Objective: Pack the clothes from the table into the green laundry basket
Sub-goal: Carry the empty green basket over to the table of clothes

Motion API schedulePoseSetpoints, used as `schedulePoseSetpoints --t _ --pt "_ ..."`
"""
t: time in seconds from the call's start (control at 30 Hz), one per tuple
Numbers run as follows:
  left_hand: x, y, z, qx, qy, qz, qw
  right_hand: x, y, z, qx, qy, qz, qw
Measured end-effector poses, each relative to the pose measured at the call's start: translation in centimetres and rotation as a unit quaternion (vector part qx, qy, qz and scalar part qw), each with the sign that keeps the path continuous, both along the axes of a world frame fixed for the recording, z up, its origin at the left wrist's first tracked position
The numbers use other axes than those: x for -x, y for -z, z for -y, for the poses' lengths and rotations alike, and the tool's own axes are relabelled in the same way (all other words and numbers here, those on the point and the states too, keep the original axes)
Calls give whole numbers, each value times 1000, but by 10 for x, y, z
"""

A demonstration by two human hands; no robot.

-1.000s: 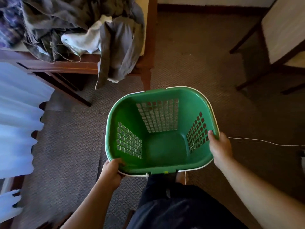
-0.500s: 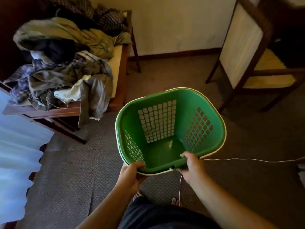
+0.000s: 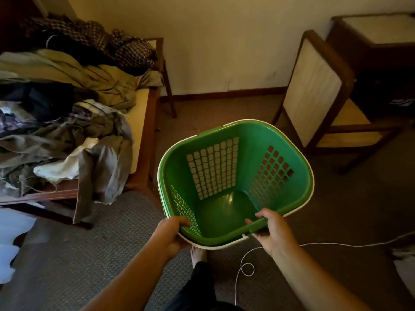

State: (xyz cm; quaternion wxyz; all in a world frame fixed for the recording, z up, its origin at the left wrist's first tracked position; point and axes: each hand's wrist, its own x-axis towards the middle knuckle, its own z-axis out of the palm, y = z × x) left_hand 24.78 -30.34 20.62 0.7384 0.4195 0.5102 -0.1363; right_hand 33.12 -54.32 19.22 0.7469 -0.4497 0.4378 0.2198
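L hand (image 3: 170, 235) & R hand (image 3: 274, 232) grip green laundry basket (image 3: 251, 136), fingers (image 3: 183, 221) curled over its rim. Clothes (image 3: 67, 131) heaped on counter (image 3: 140, 126), left of fingers.

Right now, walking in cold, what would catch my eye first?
The empty green basket, mid-frame, held at its near rim by the left-hand grip and right-hand grip. Left of it, clothes heap on the table, a grey piece hanging over its edge.

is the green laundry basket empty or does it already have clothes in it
Empty. The green laundry basket shows its bare green floor and slotted walls, with nothing inside. The clothes lie piled on the table.
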Motion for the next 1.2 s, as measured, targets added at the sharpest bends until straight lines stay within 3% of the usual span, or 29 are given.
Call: schedulePoseSetpoints --t 0.47,0.77,0.93,1.2 --pt "-157 13 -78 8 -35 24 999 -172 -20 -86 42 -57 -58 996" --pt "-255 42 -74 38 -127 15 991 -299 7 -101 90 -133 -61 985" --pt "-299 61 -47 44 -243 -24 969 -388 38 -103 108 -292 -59 949" --pt "-330 71 52 50 -456 -56 887 -487 50 -104 129 -498 -132 847"
